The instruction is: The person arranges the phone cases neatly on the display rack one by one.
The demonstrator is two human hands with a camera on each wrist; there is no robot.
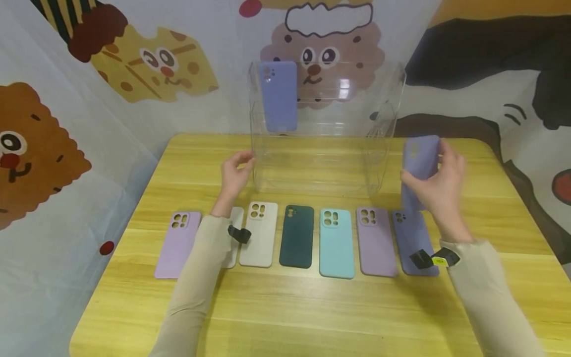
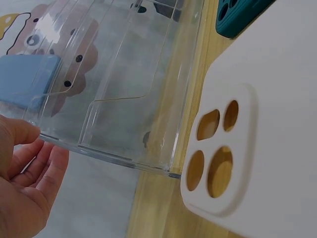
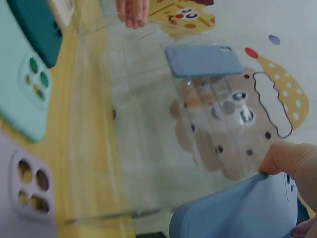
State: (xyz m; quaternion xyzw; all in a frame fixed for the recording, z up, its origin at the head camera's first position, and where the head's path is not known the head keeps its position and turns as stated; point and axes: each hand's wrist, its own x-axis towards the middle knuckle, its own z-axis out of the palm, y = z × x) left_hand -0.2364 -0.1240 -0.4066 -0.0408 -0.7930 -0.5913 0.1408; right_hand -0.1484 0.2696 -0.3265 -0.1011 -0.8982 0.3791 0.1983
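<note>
My right hand (image 1: pixel 446 183) holds a periwinkle-blue phone case (image 1: pixel 419 168) upright beside the right side of a clear acrylic display stand (image 1: pixel 330 163). In the right wrist view, the thumb (image 3: pixel 282 156) lies along one long edge of this case. At the stand's left side is my left hand (image 1: pixel 235 174), its relaxed fingertips right at the panel's edge. The left wrist view has the thumb and loosely bent fingers (image 2: pixel 52 168) by that edge. Another periwinkle case (image 1: pixel 281 99) leans high on the stand's left part.
A row of cases lies in front of the stand: lilac (image 1: pixel 176 253), two white, the left one partly behind my sleeve, dark green (image 1: pixel 296 238), aqua (image 1: pixel 336 248), mauve (image 1: pixel 376 245) and periwinkle (image 1: pixel 415 248). A cartoon-printed cloth (image 1: pixel 223 114) hangs behind the wooden table (image 1: pixel 285 317).
</note>
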